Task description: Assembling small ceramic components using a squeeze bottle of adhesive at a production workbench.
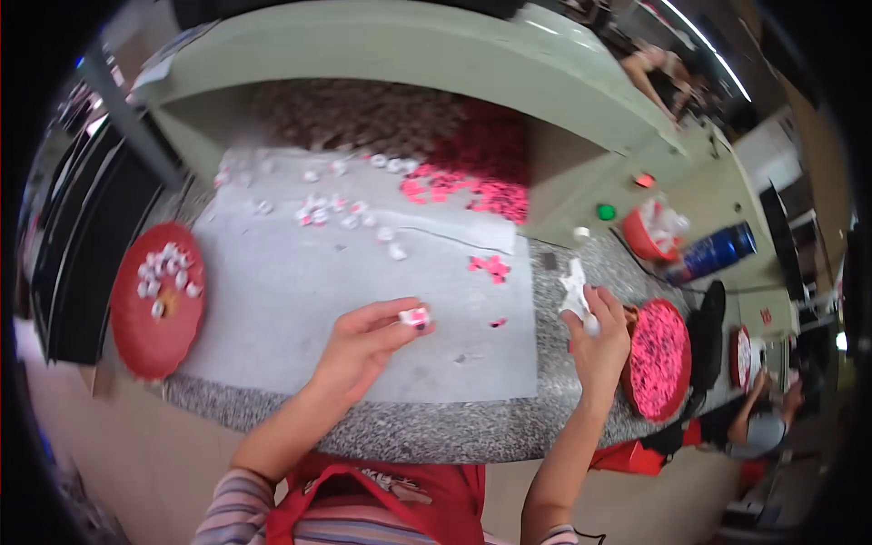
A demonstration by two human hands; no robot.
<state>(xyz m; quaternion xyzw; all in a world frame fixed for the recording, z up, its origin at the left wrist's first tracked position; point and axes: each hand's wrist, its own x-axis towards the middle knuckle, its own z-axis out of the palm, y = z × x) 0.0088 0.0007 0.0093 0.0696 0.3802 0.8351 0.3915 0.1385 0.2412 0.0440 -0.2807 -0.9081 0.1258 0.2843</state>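
Observation:
My left hand [363, 341] pinches a small white piece with pink and dark patches [415, 318] between thumb and fingertips, above the white sheet [300, 336]. To the right, my right hand [599, 341] is closed around a crumpled white thing [574, 289], perhaps cloth or tissue; its exact kind is unclear. A small cluster of pink pieces [490, 268] and a single pink-and-dark piece [498, 322] lie on the sheet between my hands. Further back are several small white rounded pieces [350, 213], some with pink on them.
A red dish [127, 318] with white pieces stands at left. At right are a red dish of pink-and-dark pieces [658, 359], a blue bottle [718, 252] and a green cap-like thing [606, 212]. Pink pieces [490, 195] heap under the pale green shelf [363, 54]. Other people work at right.

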